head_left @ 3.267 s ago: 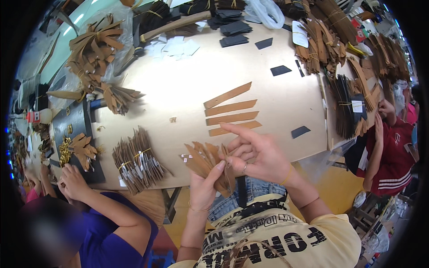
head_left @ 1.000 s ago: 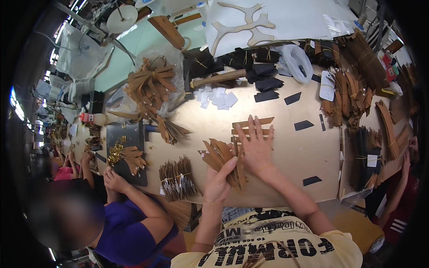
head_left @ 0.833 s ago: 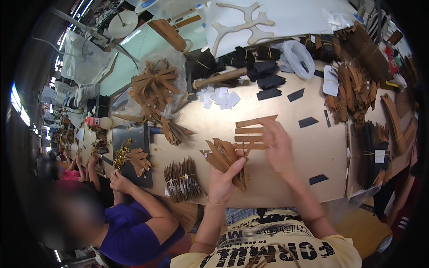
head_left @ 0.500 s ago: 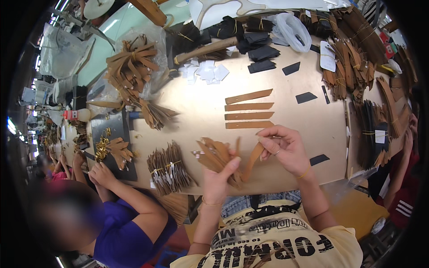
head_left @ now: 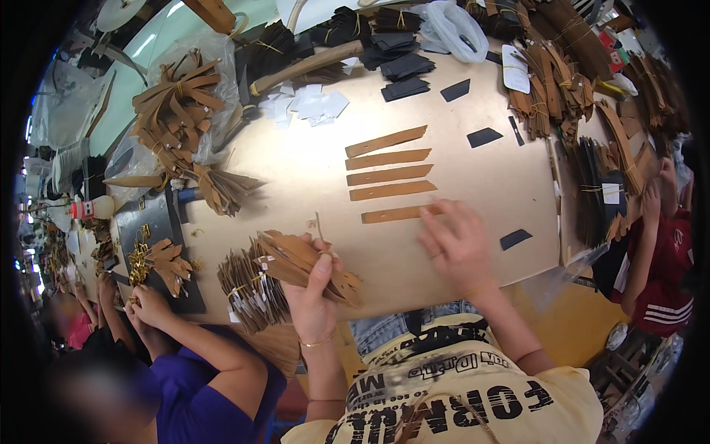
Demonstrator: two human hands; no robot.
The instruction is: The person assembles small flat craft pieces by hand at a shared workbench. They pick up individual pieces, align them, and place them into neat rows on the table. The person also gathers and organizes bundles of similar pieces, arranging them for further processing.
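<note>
In my left hand (head_left: 313, 287) is a fanned bunch of brown leather strips (head_left: 288, 251), with my thumb across them. My right hand (head_left: 460, 243), slightly blurred, is over the table with its fingers apart. One fingertip rests on the right end of a single leather strip (head_left: 392, 214) lying flat. Beyond it, several similar strips (head_left: 388, 175) lie in a spaced row, most with pointed right ends. Just left of my left hand, a banded bundle of strips (head_left: 255, 292) stands on edge.
Black leather pieces (head_left: 485, 138) lie to the right. White paper pieces (head_left: 318, 105), black stacks (head_left: 407, 66) and a plastic bag (head_left: 458, 33) are at the back. Brown strip bundles (head_left: 177, 103) stand at left. A co-worker's hand (head_left: 148, 305) is near brass-coloured hardware (head_left: 138, 263).
My right hand has set a strip down below the row and its fingers have spread. My left hand has moved left with its bunch. The whole view has shifted a little.
</note>
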